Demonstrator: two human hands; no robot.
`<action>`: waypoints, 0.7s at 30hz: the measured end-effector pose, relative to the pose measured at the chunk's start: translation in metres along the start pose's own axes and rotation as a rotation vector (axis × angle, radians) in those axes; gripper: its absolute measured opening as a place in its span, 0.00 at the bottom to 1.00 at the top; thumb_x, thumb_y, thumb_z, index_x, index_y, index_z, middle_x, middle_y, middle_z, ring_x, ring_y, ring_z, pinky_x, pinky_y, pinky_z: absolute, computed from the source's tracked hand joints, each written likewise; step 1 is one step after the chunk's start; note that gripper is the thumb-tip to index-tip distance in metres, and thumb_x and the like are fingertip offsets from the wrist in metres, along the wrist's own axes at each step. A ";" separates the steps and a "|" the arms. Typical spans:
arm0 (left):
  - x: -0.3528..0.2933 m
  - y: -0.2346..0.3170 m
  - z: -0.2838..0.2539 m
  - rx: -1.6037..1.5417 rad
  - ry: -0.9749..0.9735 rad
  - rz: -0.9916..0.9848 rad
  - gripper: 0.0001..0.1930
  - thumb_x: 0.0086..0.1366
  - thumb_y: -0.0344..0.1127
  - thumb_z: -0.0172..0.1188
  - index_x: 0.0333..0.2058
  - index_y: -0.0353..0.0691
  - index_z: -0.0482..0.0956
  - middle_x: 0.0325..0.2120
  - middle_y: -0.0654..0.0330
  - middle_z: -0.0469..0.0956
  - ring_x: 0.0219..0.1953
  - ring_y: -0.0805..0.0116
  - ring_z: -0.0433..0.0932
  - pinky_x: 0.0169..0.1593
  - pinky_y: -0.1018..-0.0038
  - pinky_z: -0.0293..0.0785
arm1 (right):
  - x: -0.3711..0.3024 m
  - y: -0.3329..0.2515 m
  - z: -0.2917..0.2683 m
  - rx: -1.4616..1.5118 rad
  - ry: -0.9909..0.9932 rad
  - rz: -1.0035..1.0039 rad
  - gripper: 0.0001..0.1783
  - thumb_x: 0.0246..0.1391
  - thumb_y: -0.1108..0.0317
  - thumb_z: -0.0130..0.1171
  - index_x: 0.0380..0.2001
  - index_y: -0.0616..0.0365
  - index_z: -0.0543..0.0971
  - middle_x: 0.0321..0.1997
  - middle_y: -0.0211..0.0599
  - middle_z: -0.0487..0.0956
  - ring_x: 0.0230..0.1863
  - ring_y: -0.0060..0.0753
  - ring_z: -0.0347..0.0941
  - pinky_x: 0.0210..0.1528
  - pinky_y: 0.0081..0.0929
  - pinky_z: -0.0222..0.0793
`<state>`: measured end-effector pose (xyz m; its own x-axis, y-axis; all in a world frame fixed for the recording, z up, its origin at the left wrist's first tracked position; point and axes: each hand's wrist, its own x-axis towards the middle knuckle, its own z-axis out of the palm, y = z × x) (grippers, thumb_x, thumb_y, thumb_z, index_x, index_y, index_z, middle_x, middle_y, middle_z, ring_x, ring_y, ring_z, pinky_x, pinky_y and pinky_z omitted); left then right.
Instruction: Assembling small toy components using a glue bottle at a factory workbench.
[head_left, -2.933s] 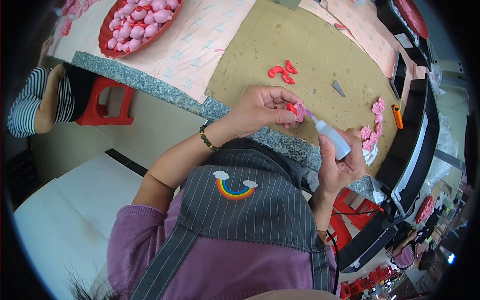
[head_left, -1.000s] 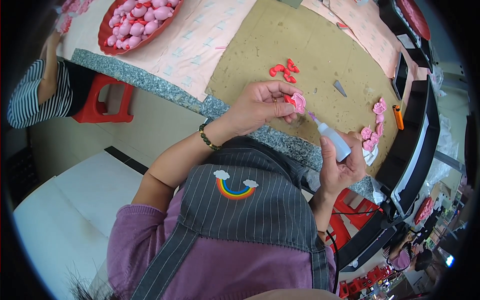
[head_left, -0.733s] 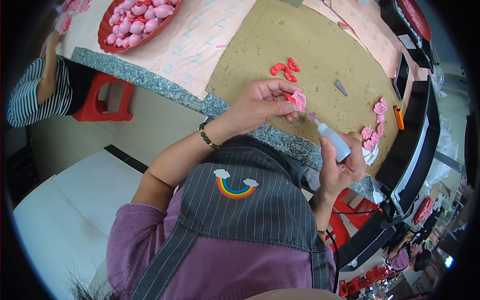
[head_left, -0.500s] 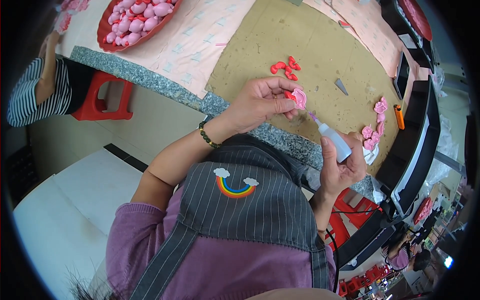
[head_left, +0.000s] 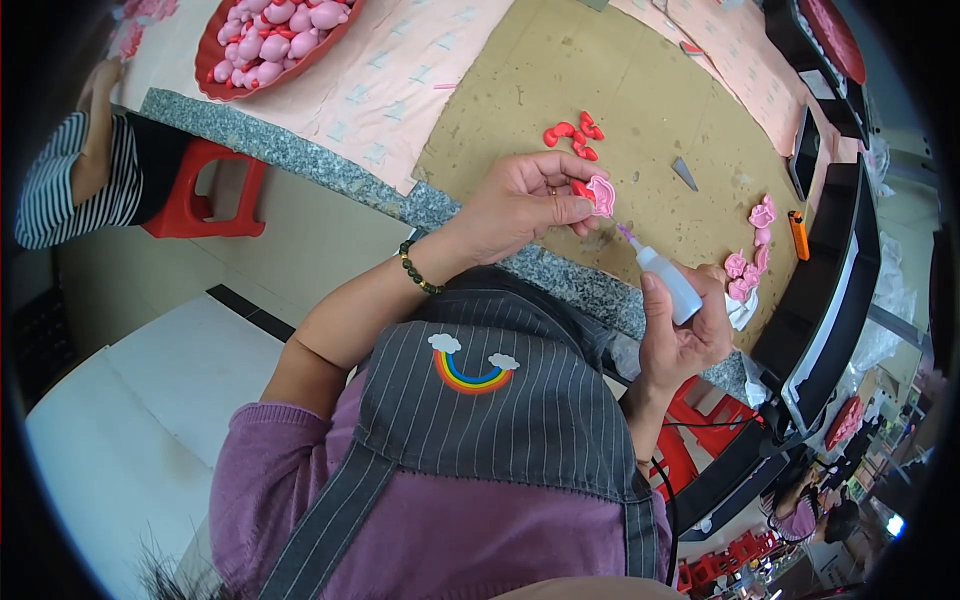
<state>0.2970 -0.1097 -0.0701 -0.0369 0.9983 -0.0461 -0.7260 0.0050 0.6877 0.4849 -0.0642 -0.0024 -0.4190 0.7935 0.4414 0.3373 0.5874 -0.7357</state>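
My left hand (head_left: 530, 205) pinches a small pink and red plastic piece (head_left: 601, 196) between thumb and fingers; its hollow, ridged side shows. In my right hand (head_left: 690, 325) is a translucent squeeze bottle (head_left: 670, 283) with a thin purple tip. The tip points at the pink piece, with a small gap between them. Several small curved red pieces (head_left: 566, 130) lie on the brown board (head_left: 490, 110) beyond my left hand. Right of the bottle, a group of pink pieces (head_left: 742, 272) lies near a white scrap.
A red bowl (head_left: 230, 92) of pink and red parts stands far left. A grey triangular blade (head_left: 685, 173), an orange lighter-like object (head_left: 798, 234) and a dark phone-like slab (head_left: 803, 155) lie to the right, by a black rack (head_left: 825, 270). Another person's striped sleeve (head_left: 60, 190) shows far left.
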 end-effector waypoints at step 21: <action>0.001 -0.002 -0.001 -0.001 -0.002 -0.001 0.15 0.60 0.25 0.55 0.47 0.30 0.69 0.37 0.55 0.76 0.35 0.72 0.76 0.39 0.77 0.75 | 0.004 -0.005 0.003 0.031 -0.025 -0.005 0.10 0.37 0.76 0.66 0.24 0.68 0.75 0.20 0.33 0.70 0.24 0.24 0.62 0.27 0.18 0.56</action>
<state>0.2977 -0.1092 -0.0722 -0.0347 0.9984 -0.0449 -0.7268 0.0057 0.6868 0.4792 -0.0646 0.0009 -0.4419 0.7861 0.4322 0.3088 0.5857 -0.7494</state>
